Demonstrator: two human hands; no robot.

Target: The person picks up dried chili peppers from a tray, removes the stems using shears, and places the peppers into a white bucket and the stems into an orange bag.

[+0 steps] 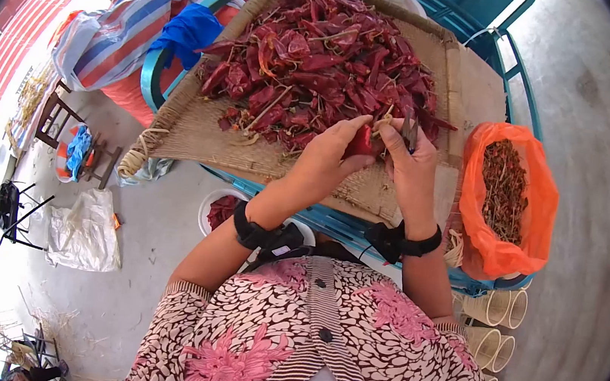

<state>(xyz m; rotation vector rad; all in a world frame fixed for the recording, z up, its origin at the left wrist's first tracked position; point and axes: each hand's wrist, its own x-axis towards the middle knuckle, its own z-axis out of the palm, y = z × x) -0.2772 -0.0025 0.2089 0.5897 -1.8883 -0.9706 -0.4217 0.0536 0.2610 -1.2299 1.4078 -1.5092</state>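
Note:
My left hand (331, 152) is closed around a dried red chili pepper (361, 142), held above the near edge of a woven tray (230, 149). Right beside it, my right hand (413, 162) has its thumb and finger pinched at the pepper's stem end (385, 118). A small dark metal cutting tool, apparently scissors (409, 132), sticks up from the same hand; its handles are hidden in the palm. Beyond both hands, a large heap of dried red chilies (328, 64) covers much of the tray.
An orange plastic bag (470, 211) of dried stems and scraps stands right of the tray. Below the tray, a white basin (205, 212) holds red chilies. The tray rests on a blue metal frame (152, 80). Striped sacking (140, 14) lies at left, and woven baskets (482, 345) are at lower right.

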